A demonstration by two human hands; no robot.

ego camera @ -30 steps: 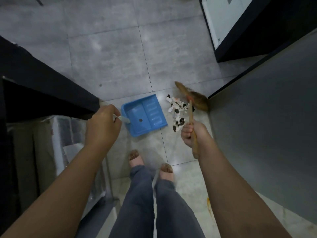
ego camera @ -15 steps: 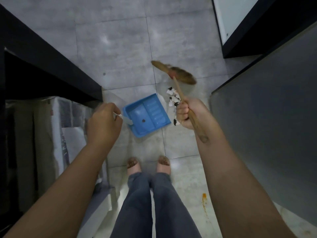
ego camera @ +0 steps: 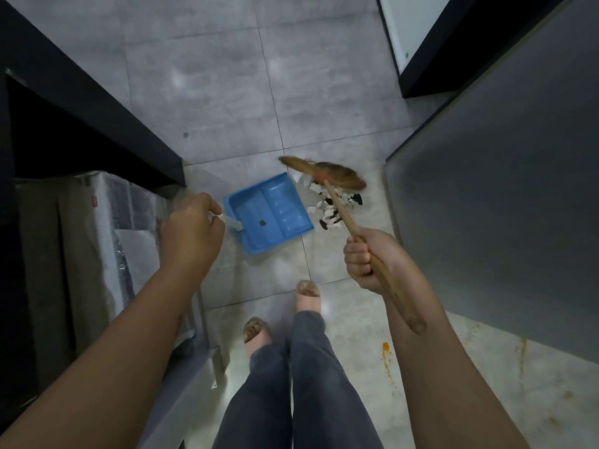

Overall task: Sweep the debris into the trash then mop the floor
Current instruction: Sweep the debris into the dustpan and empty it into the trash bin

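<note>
A blue dustpan [ego camera: 269,215] rests on the grey tiled floor, one dark scrap lying in it. My left hand [ego camera: 191,234] grips its pale handle from the left. To the pan's right lies a small heap of white and black debris [ego camera: 334,205]. My right hand [ego camera: 369,260] is closed around the wooden handle of a short broom [ego camera: 327,175], whose brown bristles sit at the far side of the heap, touching or just over it.
A black counter edge [ego camera: 97,115] runs along the left, with a plastic-lined bin [ego camera: 110,241] under it. A tall grey panel [ego camera: 502,189] closes the right side. Orange stains [ego camera: 387,358] mark the floor near my feet [ego camera: 308,294].
The broom head has come back down from a raised position to the far side of the debris heap. My right hand moved right and toward me. The dustpan stayed in my left hand.
</note>
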